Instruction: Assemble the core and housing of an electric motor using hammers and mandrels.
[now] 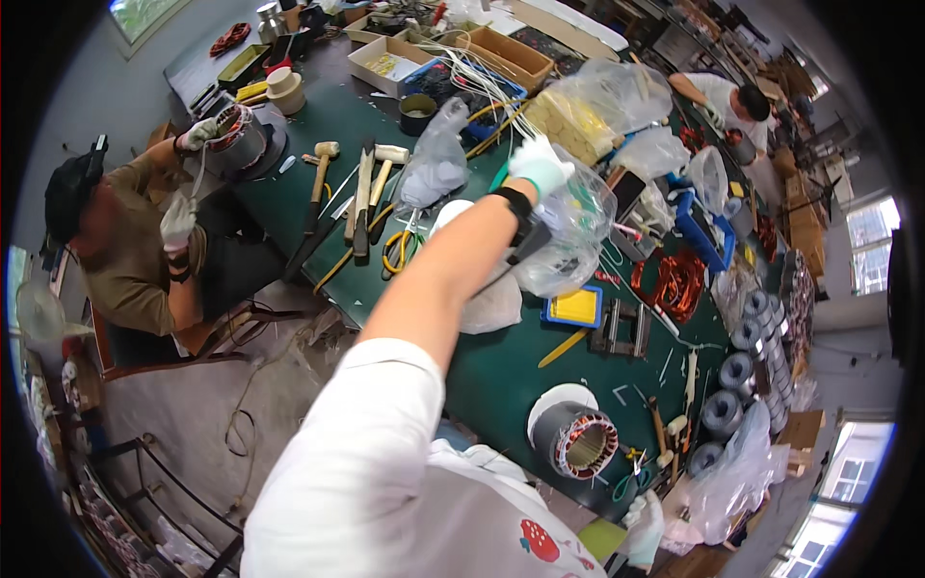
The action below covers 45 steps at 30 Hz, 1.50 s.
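Observation:
My left hand [541, 166], in a white glove with a black band at the wrist, reaches far across the green table. It is over clear plastic bags [568, 231] and beside a bundle of thin white tubes [482, 82]; its fingertips are hidden. My right hand [644, 528], also gloved, is low at the table's near right edge, fingers loosely apart, with nothing seen in it. Close to it are green-handled scissors [631, 480] and a motor stator [578, 443] with copper windings and a white disc behind it.
Mallets [323, 169], yellow-handled scissors [397, 252] and a blue tray [575, 306] lie on the table. Copper coils [674, 287] and grey rolls [723, 412] stand right. A co-worker [145, 241] handles another stator [237, 143] at left; another person [732, 106] works at far right.

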Available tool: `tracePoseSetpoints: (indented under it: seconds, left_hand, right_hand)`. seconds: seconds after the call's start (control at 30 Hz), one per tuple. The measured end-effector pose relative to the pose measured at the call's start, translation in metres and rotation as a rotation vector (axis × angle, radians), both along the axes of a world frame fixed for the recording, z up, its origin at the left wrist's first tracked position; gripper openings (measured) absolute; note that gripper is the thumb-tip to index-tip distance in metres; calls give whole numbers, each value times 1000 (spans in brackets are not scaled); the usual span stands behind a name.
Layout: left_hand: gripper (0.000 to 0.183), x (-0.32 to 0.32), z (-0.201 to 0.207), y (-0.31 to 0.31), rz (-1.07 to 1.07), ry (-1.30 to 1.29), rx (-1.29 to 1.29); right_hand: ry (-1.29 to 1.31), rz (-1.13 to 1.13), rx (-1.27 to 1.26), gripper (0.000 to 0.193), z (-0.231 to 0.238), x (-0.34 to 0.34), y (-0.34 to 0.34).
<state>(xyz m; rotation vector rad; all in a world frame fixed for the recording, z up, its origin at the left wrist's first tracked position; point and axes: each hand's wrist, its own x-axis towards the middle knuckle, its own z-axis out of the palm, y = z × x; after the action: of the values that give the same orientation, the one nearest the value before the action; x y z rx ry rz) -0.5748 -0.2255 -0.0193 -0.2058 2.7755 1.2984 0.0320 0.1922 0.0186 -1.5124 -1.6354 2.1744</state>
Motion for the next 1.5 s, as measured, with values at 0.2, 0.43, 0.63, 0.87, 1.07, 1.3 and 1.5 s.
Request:
tracePoseSetpoints:
  seconds: [0.2, 0.43, 0.63, 0.87, 1.07, 1.3, 1.5]
  left_hand:
    - [33, -28, 1, 10, -43, 264, 125]
    - [24, -19, 83, -21, 79, 288, 606]
    - [19, -12, 97, -50, 69, 177, 588]
    - [23, -22, 71, -84, 109, 171, 628]
    - [24, -2, 73, -96, 100, 74, 636]
    - [32, -35, 11, -136, -139, 259, 372]
    - [13, -5, 17, -138, -241, 278, 723]
  right_hand:
    - [-78, 1, -60, 40, 19, 17, -28]
    - [-95, 23, -62, 40, 4, 21, -1]
    - [-116, 92, -42, 46, -2, 7, 15]
    - [20, 317, -27, 44, -14, 20, 24]
    - [-13, 245, -101, 41, -22, 34, 17]
    - [-14, 441, 142, 38, -25, 5, 0]
    - [22, 91, -51, 39, -31, 22, 5]
